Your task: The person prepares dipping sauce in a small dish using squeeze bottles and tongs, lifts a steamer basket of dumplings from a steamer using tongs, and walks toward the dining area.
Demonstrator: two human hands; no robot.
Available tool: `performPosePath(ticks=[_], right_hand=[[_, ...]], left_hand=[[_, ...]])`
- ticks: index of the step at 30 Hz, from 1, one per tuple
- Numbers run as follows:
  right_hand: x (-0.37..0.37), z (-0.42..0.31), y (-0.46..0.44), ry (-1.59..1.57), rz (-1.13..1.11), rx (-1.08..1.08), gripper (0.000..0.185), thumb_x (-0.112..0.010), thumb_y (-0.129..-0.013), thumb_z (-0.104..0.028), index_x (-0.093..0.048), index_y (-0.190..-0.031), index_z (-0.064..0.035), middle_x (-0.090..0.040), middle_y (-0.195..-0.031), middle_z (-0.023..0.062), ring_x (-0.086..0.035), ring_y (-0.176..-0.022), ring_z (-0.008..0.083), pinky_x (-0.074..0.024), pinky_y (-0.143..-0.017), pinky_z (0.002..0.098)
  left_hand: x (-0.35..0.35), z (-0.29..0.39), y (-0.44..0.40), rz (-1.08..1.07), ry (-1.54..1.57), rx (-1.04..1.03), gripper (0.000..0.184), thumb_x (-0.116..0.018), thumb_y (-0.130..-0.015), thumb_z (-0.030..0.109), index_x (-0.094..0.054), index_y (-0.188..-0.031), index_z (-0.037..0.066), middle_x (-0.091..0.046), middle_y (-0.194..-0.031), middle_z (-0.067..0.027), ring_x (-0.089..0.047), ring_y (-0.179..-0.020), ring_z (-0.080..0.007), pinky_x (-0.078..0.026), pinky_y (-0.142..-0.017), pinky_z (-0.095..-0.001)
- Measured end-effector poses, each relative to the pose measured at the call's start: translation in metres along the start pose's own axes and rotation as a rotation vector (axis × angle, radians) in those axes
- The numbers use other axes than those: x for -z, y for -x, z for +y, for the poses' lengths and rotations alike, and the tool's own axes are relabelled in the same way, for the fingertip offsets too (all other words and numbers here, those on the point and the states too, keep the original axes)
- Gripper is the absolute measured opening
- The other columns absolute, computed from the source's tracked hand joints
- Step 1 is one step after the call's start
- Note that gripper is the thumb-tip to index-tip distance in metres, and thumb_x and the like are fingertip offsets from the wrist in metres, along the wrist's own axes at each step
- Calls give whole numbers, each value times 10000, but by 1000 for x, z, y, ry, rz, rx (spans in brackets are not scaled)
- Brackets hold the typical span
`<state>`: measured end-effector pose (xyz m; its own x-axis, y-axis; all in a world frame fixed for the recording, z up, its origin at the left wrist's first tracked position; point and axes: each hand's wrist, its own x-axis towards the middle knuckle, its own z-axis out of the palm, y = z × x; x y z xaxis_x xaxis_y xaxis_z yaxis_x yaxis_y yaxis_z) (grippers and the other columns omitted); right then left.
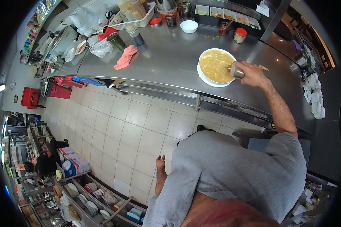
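Observation:
My right hand is wrapped around a small bottle with brown contents. It is tilted so that its end lies over the right side of a white bowl. Yellow soup with pale, egg-like strands fills the bowl almost to the rim. Whether anything is coming out of the bottle, I cannot make out. Below the counter, at my side, hangs my left hand, holding nothing, its fingers slightly apart.
The steel counter carries a pink cloth, a dark sauce bottle, an empty-looking white bowl and a red-lidded jar. Ingredient trays line the back. Behind, a person in black is near shelves of plates.

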<state>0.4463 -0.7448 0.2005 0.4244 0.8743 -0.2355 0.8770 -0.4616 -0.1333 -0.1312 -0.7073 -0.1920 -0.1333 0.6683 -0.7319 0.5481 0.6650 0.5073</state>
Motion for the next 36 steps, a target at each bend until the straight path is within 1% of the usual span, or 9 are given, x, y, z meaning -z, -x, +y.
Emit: performPosePath(ticks=[13,15,20,23,25,27,30,34,36], right_hand=[[-6,-7,-54,3,42,72,689,-632,-628,-120,-377,-1264,-197,-512,-1094,123,-511,-1034,295,-387,-875,452],[-8,6,-57,-57,126,-12,645,-622,-637,-119,-399,-1238,-186,-518,-1101,118,-510,-1046,278,-409,-857,411],[-10,24,-34,-385,306,122,488,-607,-698,-111,-487,-1171,-84,-568,-1060,151,-551,-976,307,-430,-824,367],[-15,23,-36,-745,153,199,583,-596,-690,3,-426,-1246,-34,-535,-1145,98,-510,-1048,210,-409,-871,305],[-25,29,-33,-944,212,176,725,-644,-614,37,-381,-1286,-33,-496,-1187,90,-469,-1074,195,-388,-893,283],[-30,35,-37,-836,391,156,747,-665,-629,8,-354,-1308,-34,-479,-1207,106,-464,-1068,202,-365,-915,296],[-19,5,-31,-933,583,148,720,-695,-674,-43,-352,-1307,-25,-462,-1227,122,-459,-1076,209,-350,-929,309],[-10,-81,-30,-774,691,437,710,-706,-698,-75,-348,-1309,-24,-447,-1240,127,-448,-1087,202,-339,-938,304],[-14,-153,-9,-948,523,508,711,-705,-689,-64,-348,-1302,-19,-457,-1214,108,-440,-1089,195,-313,-956,299]], left_hand=[[-15,21,5,31,49,-75,553,-652,-776,229,-445,-1190,-74,-468,-1219,-250,-441,-1157,-319,-343,-962,-367],[-17,14,9,32,64,-78,559,-655,-771,238,-449,-1186,-75,-457,-1231,-253,-440,-1158,-320,-347,-959,-369],[-28,-20,23,135,-2,-38,563,-647,-754,310,-493,-1157,-52,-512,-1166,-247,-492,-1106,-325,-386,-933,-357],[-32,-38,43,218,-47,25,576,-647,-734,354,-519,-1141,-33,-538,-1142,-225,-511,-1086,-320,-402,-925,-352],[-31,-43,54,230,-74,70,585,-649,-726,367,-525,-1136,-32,-542,-1144,-210,-511,-1087,-314,-401,-929,-350],[-28,-41,62,240,-71,40,585,-640,-717,389,-542,-1113,-30,-560,-1111,-210,-526,-1063,-317,-407,-926,-347],[-13,-49,70,291,-63,17,584,-645,-714,386,-543,-1114,-26,-564,-1104,-210,-533,-1053,-318,-408,-926,-347],[24,-68,81,390,24,-142,546,-641,-731,399,-549,-1122,28,-528,-1133,-210,-504,-1066,-321,-412,-919,-379],[47,-67,94,435,71,-192,530,-634,-747,377,-545,-1122,15,-536,-1127,-197,-520,-1040,-309,-421,-901,-369]])
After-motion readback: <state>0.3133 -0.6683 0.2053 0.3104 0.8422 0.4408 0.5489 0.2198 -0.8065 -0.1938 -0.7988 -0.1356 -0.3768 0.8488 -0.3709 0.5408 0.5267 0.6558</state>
